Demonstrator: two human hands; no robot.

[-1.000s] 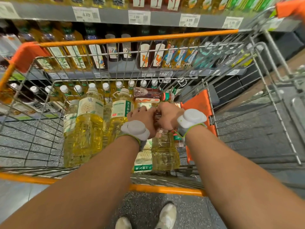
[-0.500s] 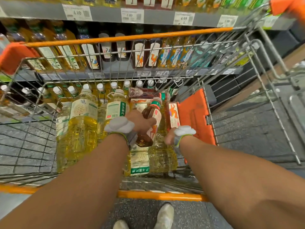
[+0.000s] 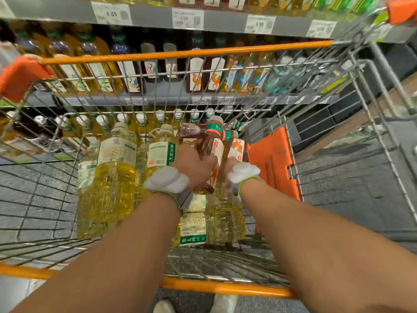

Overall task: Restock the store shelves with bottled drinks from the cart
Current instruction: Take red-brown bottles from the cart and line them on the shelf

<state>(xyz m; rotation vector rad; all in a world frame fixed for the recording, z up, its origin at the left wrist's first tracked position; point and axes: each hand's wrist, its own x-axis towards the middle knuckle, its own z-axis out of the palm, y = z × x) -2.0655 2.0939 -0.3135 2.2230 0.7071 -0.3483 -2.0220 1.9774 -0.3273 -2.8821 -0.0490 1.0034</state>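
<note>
I look down into a wire cart [image 3: 225, 288] with orange rims, parked against the drink shelves [image 3: 225, 21]. My left hand [image 3: 194, 168] grips a brown tea bottle [image 3: 211, 145] with a green neck band and white cap, tilted and lifted above the load. Right beside it, my right hand [image 3: 226, 168] reaches down and holds a second brown bottle with a camel label [image 3: 237, 147]; its fingers are mostly hidden. Another brown bottle [image 3: 189, 128] lies flat behind them.
Large yellow tea bottles [image 3: 108, 177] stand at the cart's left and others lie on its floor [image 3: 214, 224]. An orange seat flap [image 3: 273, 163] hangs at the right. The middle shelf holds camel-label bottles [image 3: 203, 73] behind the cart's far wall. My shoes [image 3: 223, 303] are below.
My left hand has lifted the brown bottle out of the pile and tilted it up. My right hand dropped lower and closed round the neighbouring camel-label bottle.
</note>
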